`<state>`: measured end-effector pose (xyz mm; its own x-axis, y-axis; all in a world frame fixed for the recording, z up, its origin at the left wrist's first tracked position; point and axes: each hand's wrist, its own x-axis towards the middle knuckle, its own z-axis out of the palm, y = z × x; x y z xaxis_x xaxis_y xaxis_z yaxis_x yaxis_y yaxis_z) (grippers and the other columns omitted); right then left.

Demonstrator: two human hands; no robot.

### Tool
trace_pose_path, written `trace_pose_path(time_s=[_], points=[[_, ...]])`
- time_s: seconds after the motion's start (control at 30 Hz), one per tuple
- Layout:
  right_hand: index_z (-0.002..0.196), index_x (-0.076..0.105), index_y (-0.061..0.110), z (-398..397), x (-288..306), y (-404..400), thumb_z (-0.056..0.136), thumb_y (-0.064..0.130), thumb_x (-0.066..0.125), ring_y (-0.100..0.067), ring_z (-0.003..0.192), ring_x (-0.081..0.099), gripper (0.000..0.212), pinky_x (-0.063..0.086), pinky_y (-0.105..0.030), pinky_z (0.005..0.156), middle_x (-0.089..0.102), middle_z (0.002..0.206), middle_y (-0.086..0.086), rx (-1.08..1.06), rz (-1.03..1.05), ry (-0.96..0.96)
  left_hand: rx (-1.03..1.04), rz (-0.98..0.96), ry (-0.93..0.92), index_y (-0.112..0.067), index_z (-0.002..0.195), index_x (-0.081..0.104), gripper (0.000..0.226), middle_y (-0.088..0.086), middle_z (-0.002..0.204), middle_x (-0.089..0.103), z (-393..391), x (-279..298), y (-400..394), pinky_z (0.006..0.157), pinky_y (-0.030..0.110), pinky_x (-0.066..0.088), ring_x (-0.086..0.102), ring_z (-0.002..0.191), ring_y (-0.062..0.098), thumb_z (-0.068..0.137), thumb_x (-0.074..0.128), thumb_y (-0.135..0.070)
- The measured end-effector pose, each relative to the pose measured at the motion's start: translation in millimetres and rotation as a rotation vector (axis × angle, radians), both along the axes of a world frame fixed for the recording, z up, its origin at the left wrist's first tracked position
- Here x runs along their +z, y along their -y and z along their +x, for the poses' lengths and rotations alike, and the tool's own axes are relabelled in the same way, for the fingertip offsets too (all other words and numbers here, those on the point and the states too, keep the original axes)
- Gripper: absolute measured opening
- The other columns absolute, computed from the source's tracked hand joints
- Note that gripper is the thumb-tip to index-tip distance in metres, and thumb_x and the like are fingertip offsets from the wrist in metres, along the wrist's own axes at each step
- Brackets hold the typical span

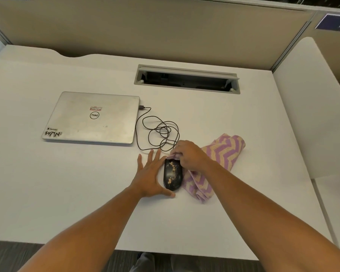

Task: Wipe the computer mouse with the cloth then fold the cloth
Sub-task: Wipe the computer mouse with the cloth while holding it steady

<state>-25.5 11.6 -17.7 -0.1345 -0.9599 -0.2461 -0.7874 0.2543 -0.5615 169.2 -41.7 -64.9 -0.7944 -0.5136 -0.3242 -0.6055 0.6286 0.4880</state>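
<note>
your left hand [148, 176] lies open, fingers spread, against the dusty mouse [172, 176] on the surface [67, 183]; your right hand [188, 155] has its grip closed on the cloth [222, 152] at the mouse's far end.

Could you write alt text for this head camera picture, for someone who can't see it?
A person's right hand presses a purple and tan zigzag cloth to the far end of a black computer mouse speckled with tan crumbs, while the open left hand steadies it on a white desk. The mouse's cable coils to a closed silver laptop.
</note>
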Motion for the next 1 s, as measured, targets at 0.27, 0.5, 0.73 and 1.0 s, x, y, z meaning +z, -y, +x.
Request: trace_pose_path(time_s=[0.27,0.5,0.73,1.0], points=[[0.104,0.075,0.011,16,2,9,0.089,0.002,0.055,-0.026,0.098,0.056,0.026,0.049,-0.035,0.080,0.055,0.100,-0.008,0.102,0.143,-0.040,0.026,0.020,-0.033,-0.042,0.156,-0.004,0.144,-0.010,0.166,-0.014,0,-3,-1,0.112,0.044,-0.031,-0.033,0.145,0.005,0.043,0.071,-0.089],[0.097,0.076,0.010,-2,8,15,0.092,0.005,0.054,-0.016,0.093,0.060,0.023,0.051,-0.034,0.086,0.060,0.100,-0.002,-0.007,0.130,0.009,0.041,0.009,-0.032,-0.036,0.158,0.000,0.146,-0.009,0.166,-0.013,-2,-4,-2,0.113,0.044,-0.030,-0.031,0.145,0.005,0.041,0.070,-0.090],[0.076,0.057,0.021,20,-2,15,0.085,0.001,0.061,-0.025,0.098,0.059,0.022,0.047,-0.034,0.068,0.056,0.103,-0.004,0.077,0.187,-0.071,0.046,0.011,-0.044,-0.038,0.157,0.000,0.145,-0.009,0.166,-0.011,-1,-5,-3,0.112,0.042,-0.031,-0.033,0.144,0.002,0.043,0.074,-0.086],[0.064,0.042,0.027,22,3,8,0.088,0.002,0.059,-0.029,0.105,0.060,0.038,0.053,-0.046,0.081,0.060,0.109,-0.011,0.080,0.094,-0.120,0.046,0.024,-0.032,-0.039,0.157,0.002,0.144,-0.009,0.165,-0.014,-2,-5,-4,0.112,0.046,-0.032,-0.034,0.144,0.004,0.042,0.069,-0.092]])
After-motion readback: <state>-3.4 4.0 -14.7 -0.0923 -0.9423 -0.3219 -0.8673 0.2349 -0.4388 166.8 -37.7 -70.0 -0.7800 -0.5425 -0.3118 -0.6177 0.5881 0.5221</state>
